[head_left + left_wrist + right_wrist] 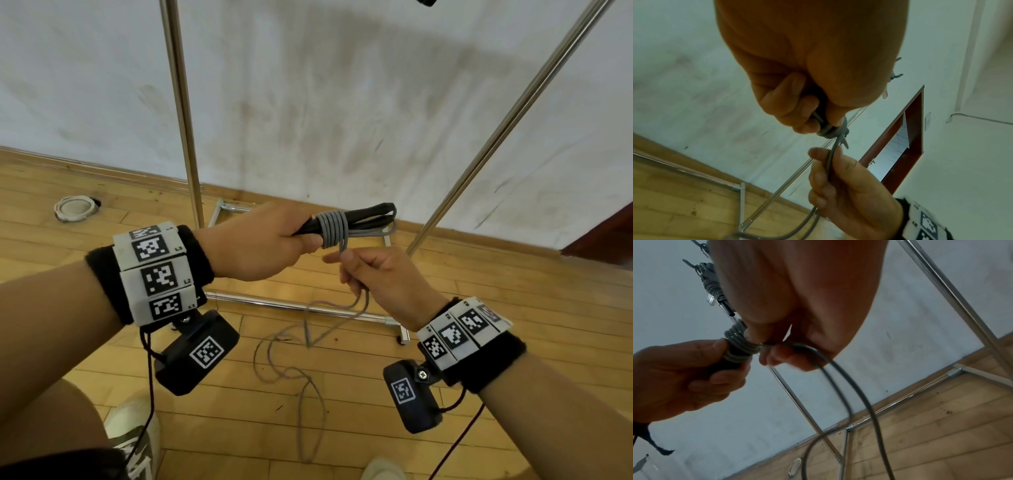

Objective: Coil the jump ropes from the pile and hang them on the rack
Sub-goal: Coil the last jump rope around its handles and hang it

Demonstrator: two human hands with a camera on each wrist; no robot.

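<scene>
My left hand (270, 243) grips the two black handles (363, 214) of a grey jump rope, held level in front of me. Several turns of grey cord (334, 229) are wound round the handles beside my thumb. My right hand (370, 274) sits just below and pinches the doubled cord (831, 160) that comes off the wrap. The loose rest of the rope (301, 373) trails down onto the wooden floor. The metal rack (180, 102) stands behind, against the wall. In the right wrist view the wound cord (740, 344) shows between my two hands, and another coiled rope (712, 285) hangs higher up.
The rack's base rails (298, 306) lie on the floor under my hands, with a slanted pole (513, 113) on the right. A white round fitting (73, 207) lies on the floor at the left. My shoes (133, 435) show at the bottom edge.
</scene>
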